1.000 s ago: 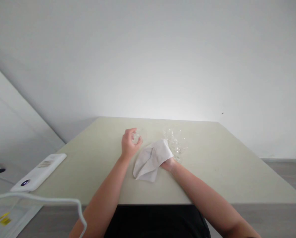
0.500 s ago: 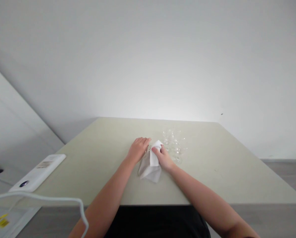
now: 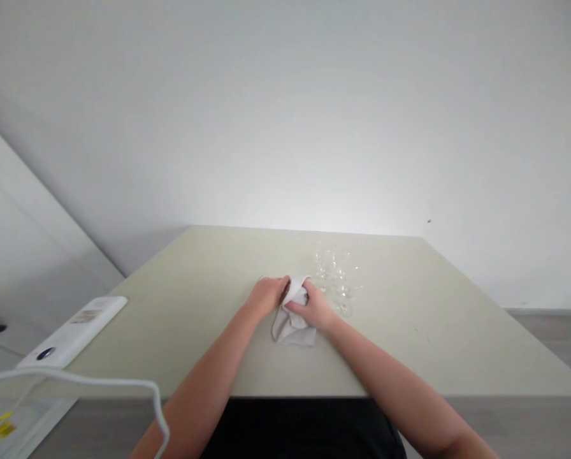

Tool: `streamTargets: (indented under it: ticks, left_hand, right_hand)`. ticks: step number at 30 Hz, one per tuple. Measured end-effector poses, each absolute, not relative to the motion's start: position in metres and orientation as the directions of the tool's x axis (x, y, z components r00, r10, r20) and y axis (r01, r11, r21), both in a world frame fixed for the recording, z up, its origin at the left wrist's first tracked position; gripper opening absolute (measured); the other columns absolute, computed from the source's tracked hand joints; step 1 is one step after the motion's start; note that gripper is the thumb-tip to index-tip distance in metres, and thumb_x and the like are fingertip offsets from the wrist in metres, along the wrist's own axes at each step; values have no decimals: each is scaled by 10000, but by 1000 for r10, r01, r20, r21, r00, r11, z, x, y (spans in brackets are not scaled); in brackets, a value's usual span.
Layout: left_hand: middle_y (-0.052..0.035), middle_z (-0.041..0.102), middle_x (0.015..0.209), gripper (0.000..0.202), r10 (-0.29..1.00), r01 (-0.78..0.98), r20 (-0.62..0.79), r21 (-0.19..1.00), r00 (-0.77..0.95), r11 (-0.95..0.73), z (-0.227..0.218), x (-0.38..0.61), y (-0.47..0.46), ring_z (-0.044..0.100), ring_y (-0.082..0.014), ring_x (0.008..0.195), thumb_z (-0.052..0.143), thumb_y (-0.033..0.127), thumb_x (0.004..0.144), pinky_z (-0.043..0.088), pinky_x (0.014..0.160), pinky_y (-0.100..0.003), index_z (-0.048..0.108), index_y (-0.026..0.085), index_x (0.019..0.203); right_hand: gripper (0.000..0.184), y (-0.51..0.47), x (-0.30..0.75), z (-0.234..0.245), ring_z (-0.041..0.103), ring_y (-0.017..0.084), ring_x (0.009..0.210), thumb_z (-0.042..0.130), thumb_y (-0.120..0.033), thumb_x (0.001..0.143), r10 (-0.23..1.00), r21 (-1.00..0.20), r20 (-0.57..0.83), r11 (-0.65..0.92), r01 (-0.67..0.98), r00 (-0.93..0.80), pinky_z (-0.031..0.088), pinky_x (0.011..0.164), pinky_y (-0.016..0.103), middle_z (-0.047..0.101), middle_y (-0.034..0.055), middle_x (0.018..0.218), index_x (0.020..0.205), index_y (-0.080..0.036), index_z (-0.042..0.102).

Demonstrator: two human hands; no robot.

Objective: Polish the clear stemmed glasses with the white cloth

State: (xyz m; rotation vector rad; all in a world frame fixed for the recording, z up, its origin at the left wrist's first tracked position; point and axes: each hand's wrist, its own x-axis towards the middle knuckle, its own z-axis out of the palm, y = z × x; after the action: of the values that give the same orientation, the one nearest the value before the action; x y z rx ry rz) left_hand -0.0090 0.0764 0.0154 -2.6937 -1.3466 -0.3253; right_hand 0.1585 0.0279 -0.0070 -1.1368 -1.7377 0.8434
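My two hands meet near the middle of the pale table [image 3: 410, 331]. My right hand [image 3: 315, 306] is closed on a crumpled white cloth [image 3: 292, 326], which bunches between both hands and hangs onto the table below them. My left hand [image 3: 267, 295] has its fingers curled against the cloth's upper left edge; what they hold is hidden. Just right of and behind my right hand stand several clear glasses [image 3: 337, 275], close together and hard to tell apart.
A flat white device [image 3: 75, 331] lies at the table's left edge. A white cable [image 3: 99, 384] loops across the lower left. The table's back edge meets a bare white wall, and grey floor shows at the right.
My left hand, which held a small clear glass off to the left, has come right to meet my right hand. The cloth, spread out before, is now bunched between both hands.
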Motion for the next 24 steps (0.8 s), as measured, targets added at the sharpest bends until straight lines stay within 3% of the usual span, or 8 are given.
streamTargets:
  ticks: [4, 7, 10, 13, 16, 20, 22, 24]
  left_hand:
    - [-57, 703, 870, 108, 761, 777, 248, 46, 599, -627, 13, -9, 79, 647, -213, 786, 532, 220, 841, 394, 676, -295, 615, 224, 911]
    - [-71, 676, 841, 107, 692, 766, 404, -35, 598, -642, 18, -8, 76, 619, -223, 828, 499, 197, 878, 403, 748, -327, 600, 204, 911]
    - [-81, 656, 863, 165, 572, 735, 550, -118, 609, -668, 26, -8, 71, 595, -226, 883, 429, 216, 932, 398, 818, -354, 593, 202, 945]
    - [-77, 655, 846, 216, 527, 712, 556, -179, 643, -679, 30, -11, 69, 598, -215, 866, 381, 216, 953, 396, 817, -349, 595, 200, 936]
    - [-71, 668, 791, 193, 634, 736, 412, -154, 654, -659, 27, -15, 71, 621, -212, 800, 412, 236, 935, 403, 756, -328, 600, 196, 926]
    - [-57, 706, 846, 217, 803, 809, 128, 6, 582, -587, 20, -14, 75, 658, -219, 782, 531, 331, 856, 402, 650, -285, 594, 229, 1037]
    - [-58, 714, 887, 251, 819, 818, 88, 54, 567, -572, 19, -11, 76, 665, -225, 813, 557, 347, 833, 409, 655, -287, 592, 232, 1054]
    - [-72, 712, 896, 228, 799, 807, 170, 34, 577, -590, 22, -7, 74, 659, -236, 858, 542, 310, 845, 420, 734, -316, 592, 211, 1045]
  right_hand:
    - [493, 28, 155, -7, 526, 213, 1037, 719, -257, 673, 894, -796, 379, 446, 410, -238, 415, 933, 352, 551, 57, 1114, 1121, -202, 519]
    - [467, 29, 150, -8, 562, 211, 930, 693, -370, 711, 956, -922, 264, 288, 259, -124, 453, 849, 345, 585, 50, 1014, 1096, -186, 502]
    - [407, 30, 147, -5, 586, 221, 859, 486, -527, 864, 991, -996, 83, 84, 10, -104, 472, 769, 333, 614, 72, 897, 1027, -157, 536]
    - [460, 28, 148, -3, 587, 229, 861, 418, -566, 897, 987, -998, 51, 44, -47, -155, 470, 749, 324, 623, 83, 860, 981, -141, 573]
    - [412, 25, 152, -3, 567, 191, 797, 553, -539, 835, 976, -991, 123, 129, 25, -178, 465, 712, 303, 605, 39, 856, 1011, -167, 555]
    - [422, 24, 158, -4, 544, 187, 860, 735, -375, 698, 900, -814, 366, 432, 387, -235, 454, 802, 324, 560, 18, 941, 1034, -209, 540]
    - [422, 25, 159, -3, 540, 202, 947, 731, -315, 691, 854, -713, 444, 520, 471, -270, 436, 868, 343, 539, 41, 1026, 1057, -212, 547]
    - [438, 28, 159, -2, 550, 205, 922, 725, -337, 699, 872, -736, 436, 487, 470, -221, 447, 833, 339, 549, 45, 1004, 1072, -205, 538]
